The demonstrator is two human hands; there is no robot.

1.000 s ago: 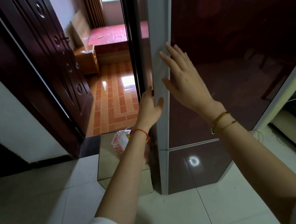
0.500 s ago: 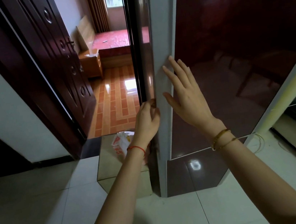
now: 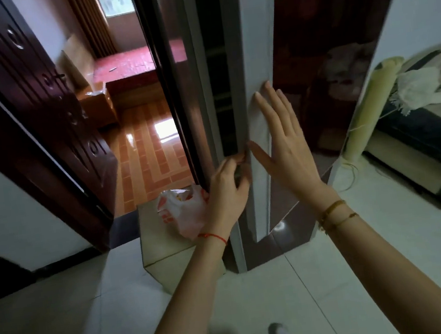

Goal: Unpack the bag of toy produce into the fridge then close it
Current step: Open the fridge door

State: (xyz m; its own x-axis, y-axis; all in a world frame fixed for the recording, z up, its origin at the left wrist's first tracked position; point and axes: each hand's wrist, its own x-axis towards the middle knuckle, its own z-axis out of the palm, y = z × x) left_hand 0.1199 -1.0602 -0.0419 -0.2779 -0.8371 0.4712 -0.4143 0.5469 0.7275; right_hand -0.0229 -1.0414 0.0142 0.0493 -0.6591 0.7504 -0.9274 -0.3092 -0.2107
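Fingers, left hand (image 3: 226,191): I see them curled round the fridge door (image 3: 324,91) edge, gripping it.
Fingers, right hand (image 3: 284,141): straight and spread, flat on the door front.
Fridge door: slightly ajar, dark gap showing.
Bag (image 3: 183,211): on my left, on a low box (image 3: 166,252) beside the fridge.

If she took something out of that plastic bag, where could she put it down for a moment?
The box top is bare left of and in front of the plastic bag. The pale floor tiles before the box are open too. The crowded spot is the fridge door edge, where the left hand grips and the right hand presses flat.
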